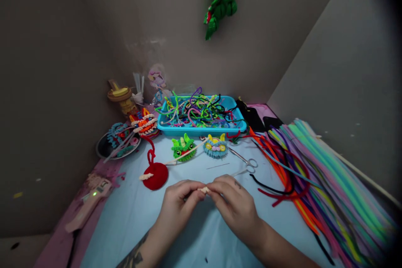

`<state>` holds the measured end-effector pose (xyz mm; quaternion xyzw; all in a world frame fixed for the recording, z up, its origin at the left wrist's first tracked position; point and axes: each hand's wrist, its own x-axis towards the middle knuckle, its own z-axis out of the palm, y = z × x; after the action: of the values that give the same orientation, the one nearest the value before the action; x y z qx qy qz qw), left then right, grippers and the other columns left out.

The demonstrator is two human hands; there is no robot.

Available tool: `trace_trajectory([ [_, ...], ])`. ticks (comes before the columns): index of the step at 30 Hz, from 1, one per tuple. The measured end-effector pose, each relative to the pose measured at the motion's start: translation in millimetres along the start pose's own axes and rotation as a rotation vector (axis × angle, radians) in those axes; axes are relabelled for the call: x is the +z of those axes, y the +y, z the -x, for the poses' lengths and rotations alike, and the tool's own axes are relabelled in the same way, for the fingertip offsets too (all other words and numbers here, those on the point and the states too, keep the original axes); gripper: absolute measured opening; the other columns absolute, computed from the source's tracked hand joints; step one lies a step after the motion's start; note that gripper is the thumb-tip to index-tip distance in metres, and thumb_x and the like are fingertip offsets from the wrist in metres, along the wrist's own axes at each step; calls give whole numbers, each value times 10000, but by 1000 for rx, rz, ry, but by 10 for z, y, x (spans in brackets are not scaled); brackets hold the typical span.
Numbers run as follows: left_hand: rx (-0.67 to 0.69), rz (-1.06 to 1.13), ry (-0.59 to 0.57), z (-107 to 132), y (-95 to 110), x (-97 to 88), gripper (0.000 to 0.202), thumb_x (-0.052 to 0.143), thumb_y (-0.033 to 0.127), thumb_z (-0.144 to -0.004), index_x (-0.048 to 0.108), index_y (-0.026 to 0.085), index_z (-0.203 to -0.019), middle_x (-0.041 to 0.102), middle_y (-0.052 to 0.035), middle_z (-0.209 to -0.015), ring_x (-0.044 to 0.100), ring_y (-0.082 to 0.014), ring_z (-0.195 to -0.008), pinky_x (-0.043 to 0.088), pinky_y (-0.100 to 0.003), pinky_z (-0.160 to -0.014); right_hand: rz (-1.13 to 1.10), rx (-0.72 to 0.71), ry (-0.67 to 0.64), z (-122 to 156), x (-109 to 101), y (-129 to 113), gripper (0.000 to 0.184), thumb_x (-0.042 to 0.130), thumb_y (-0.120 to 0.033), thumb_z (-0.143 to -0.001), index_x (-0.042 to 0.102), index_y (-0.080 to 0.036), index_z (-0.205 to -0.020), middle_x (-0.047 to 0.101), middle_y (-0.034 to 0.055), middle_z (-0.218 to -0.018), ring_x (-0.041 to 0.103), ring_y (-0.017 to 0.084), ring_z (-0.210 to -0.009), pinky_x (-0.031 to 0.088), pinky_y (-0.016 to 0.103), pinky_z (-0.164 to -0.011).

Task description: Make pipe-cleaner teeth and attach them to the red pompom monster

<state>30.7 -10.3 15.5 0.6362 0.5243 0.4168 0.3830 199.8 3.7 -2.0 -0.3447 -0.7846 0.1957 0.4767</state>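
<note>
My left hand and my right hand meet over the light blue table cover, fingertips pinched together on a small cream pipe-cleaner piece. Both hands are closed on it. Just beyond lie a red round pipe-cleaner figure with a cream piece, a green one and a blue one with yellow ears. A cream pipe cleaner runs across the green figure.
Small scissors lie ahead of my right hand. A blue tray holds tangled pipe cleaners. Many straight pipe cleaners fill the right side. A glue gun lies left. A dish, more figures and grey walls surround.
</note>
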Motion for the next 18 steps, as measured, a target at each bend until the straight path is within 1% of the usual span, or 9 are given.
trace_trajectory([
  [3,54,-42,-7,1,-9,-3,122,607,215,-814,726,191,-823,739,-33,-723,669,-151,-638,517,-232,-600,-6,16,-15,15,9,17,194,520,-66,-875,577,-223,-974,620,29,-810,583,160,-768,495,297,-691],
  [7,84,-66,6,-6,-30,0,119,618,200,-808,732,199,-844,746,-31,-740,675,-152,-640,519,-229,-591,-28,19,-15,7,14,43,207,516,-71,-880,584,-229,-994,628,32,-825,592,163,-783,500,301,-701],
  [13,43,-3,99,-8,-66,-2,211,641,172,-780,712,188,-978,755,-45,-848,698,-161,-718,552,-232,-637,-13,85,28,-19,-3,63,177,558,-109,-870,599,-228,-995,640,36,-851,605,168,-802,509,294,-716],
  [16,66,-18,123,-3,-47,-11,142,640,180,-785,721,186,-902,751,-37,-816,692,-151,-700,545,-216,-621,-19,79,24,-10,-3,63,207,558,-110,-866,601,-239,-1023,644,35,-871,611,171,-829,515,294,-735],
  [18,87,-39,140,-3,-28,-23,105,636,185,-791,722,185,-851,745,-33,-787,683,-144,-681,538,-209,-607,-17,84,25,-2,-3,65,266,572,-119,-852,584,-241,-1088,643,44,-923,613,175,-852,520,299,-760],
])
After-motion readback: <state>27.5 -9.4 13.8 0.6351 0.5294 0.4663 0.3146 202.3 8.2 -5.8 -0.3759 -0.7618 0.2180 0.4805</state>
